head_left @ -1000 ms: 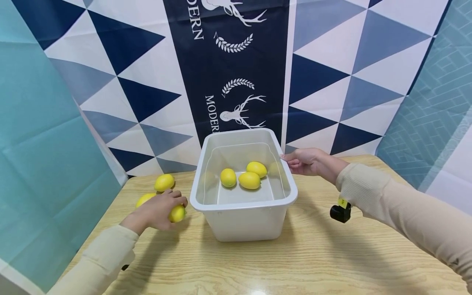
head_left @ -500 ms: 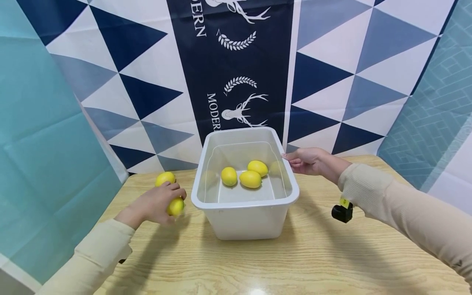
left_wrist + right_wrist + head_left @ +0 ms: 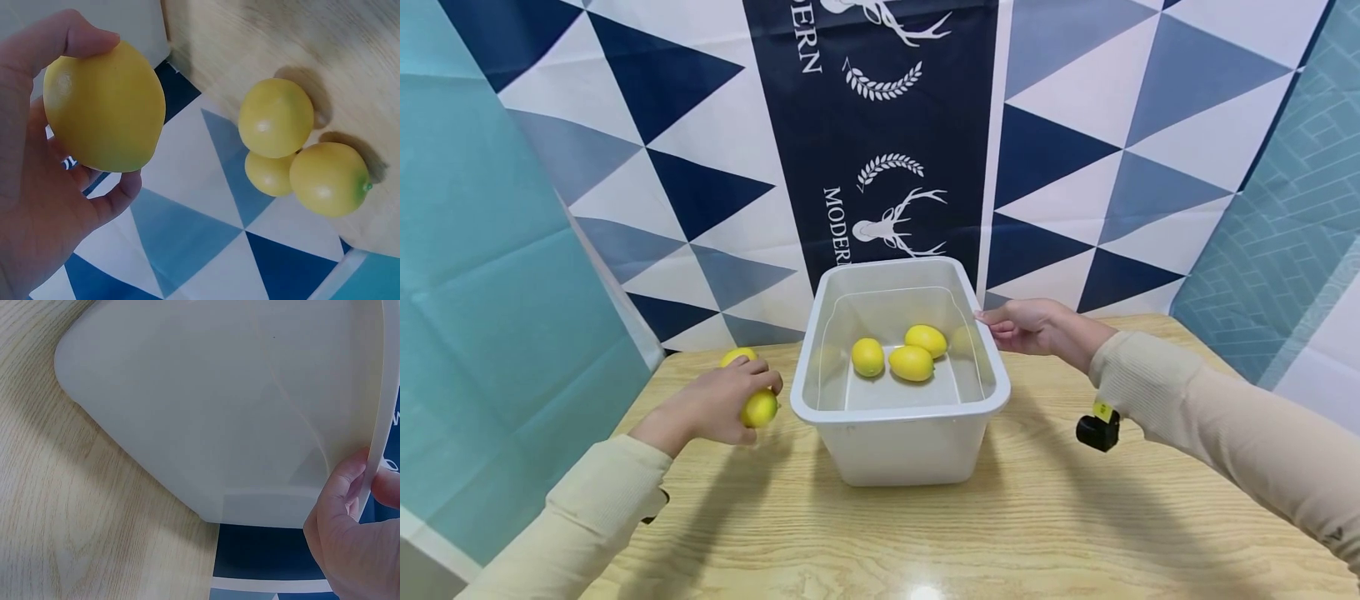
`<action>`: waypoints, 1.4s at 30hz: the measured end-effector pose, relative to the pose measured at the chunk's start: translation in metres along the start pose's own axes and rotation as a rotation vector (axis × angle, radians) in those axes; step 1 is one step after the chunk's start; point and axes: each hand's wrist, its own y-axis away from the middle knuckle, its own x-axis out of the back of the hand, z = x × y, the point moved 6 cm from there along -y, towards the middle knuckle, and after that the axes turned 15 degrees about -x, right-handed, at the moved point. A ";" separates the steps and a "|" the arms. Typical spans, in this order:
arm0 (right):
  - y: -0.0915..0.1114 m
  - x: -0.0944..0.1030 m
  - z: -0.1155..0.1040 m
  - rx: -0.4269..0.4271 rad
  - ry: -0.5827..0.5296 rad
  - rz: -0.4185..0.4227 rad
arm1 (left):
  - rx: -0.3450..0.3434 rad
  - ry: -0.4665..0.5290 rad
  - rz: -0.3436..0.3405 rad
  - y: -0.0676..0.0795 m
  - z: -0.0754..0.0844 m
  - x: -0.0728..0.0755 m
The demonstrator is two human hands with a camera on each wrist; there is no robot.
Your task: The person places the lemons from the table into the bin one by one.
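Note:
My left hand (image 3: 718, 400) grips a yellow lemon (image 3: 103, 106) at the left of the white plastic bin (image 3: 910, 450), thumb on one side and fingertips curled under the other. Beyond that hand, three more lemons lie grouped on the table, one of them the nearest lemon (image 3: 275, 117) in the left wrist view; the head view shows only part of one, the rest hidden by my hand. My right hand (image 3: 1026, 325) pinches the bin's right rim (image 3: 380, 425), thumb outside the lip and fingers bent underneath. Inside the bin are three lemons, including the front lemon (image 3: 912, 364).
The bin stands on a light wood table (image 3: 865, 542), near its back edge. Behind hangs a patterned cloth (image 3: 700, 167) in blue, white and black, with teal cloth (image 3: 505, 292) along the left side. A small black camera (image 3: 1097, 432) hangs under my right wrist.
My left hand has risen slightly with its lemon and now covers one table lemon that showed beside it earlier. My right hand stays on the bin's rim.

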 end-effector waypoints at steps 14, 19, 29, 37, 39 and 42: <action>0.000 0.000 -0.001 -0.001 0.016 0.008 | -0.007 0.015 -0.032 -0.008 0.002 0.015; 0.000 0.000 -0.002 0.000 0.018 0.015 | -0.007 0.021 -0.018 -0.011 0.003 0.026; 0.000 0.001 -0.003 -0.007 0.017 0.015 | 0.038 -0.012 -0.017 -0.011 0.005 0.048; 0.000 0.001 -0.001 -0.012 0.022 0.008 | 0.049 0.013 -0.028 -0.014 0.007 0.057; 0.000 0.001 -0.001 -0.013 0.026 0.011 | 0.050 0.029 -0.030 -0.015 0.008 0.060; -0.001 0.000 -0.001 -0.013 0.028 0.010 | 0.059 0.048 -0.036 -0.016 0.008 0.065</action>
